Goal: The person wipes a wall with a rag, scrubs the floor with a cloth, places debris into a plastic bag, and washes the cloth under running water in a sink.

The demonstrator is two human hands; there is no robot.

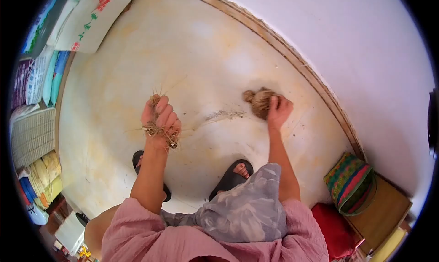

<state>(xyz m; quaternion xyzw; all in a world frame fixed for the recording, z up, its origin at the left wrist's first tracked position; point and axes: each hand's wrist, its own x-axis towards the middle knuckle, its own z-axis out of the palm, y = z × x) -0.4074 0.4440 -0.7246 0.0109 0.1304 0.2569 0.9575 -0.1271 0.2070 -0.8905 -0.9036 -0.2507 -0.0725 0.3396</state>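
Note:
My left hand [161, 115] is closed in a fist around a clump of dry straw and plant bits [160, 133]. Stalks poke out above the fingers and below, by the wrist. Over to the right, my right hand [280, 110] grips a brown fibrous bundle [260, 103] with a small round knob at its left end. The bundle is low at the floor; whether it touches cannot be made out. Between the hands, a thin line of dry debris [225, 115] lies on the pale floor [201, 56].
My feet in black slippers [231, 177] stand below the debris. A white wall with a wooden skirting [292, 51] curves along the right. Bags and packets [39, 79] line the left side. At lower right are a striped woven basket [348, 179] and a red cushion-like item [333, 232].

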